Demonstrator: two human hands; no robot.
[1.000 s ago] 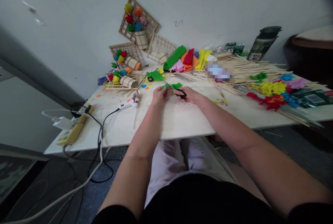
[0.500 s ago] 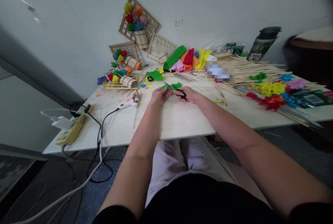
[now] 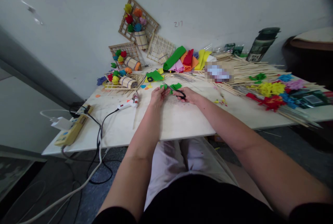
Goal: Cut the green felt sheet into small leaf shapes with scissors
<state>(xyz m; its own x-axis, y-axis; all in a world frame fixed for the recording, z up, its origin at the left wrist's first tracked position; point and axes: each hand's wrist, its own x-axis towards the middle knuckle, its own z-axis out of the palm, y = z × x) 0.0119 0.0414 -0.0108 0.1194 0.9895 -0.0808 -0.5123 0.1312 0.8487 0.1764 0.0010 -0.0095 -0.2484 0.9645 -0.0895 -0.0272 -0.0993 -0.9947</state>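
Note:
My left hand (image 3: 157, 96) pinches a small green felt piece (image 3: 166, 87) over the middle of the white table (image 3: 179, 120). My right hand (image 3: 189, 95) grips black-handled scissors (image 3: 179, 93), whose blades point left into that felt. A larger green felt scrap (image 3: 176, 86) lies just behind the hands. Both hands hover close together, fingers closed.
A glue gun (image 3: 129, 103) with a black cord lies left of my hands; a yellow power strip (image 3: 70, 131) sits at the table's left edge. Folded coloured felt (image 3: 185, 59), wooden lattice frames with felt flowers (image 3: 135, 26), bamboo sticks (image 3: 249, 68) and felt flowers (image 3: 270, 94) fill the back and right.
The hands and scissors have shifted slightly away from me along the table; the scissors keep working at the green felt piece.

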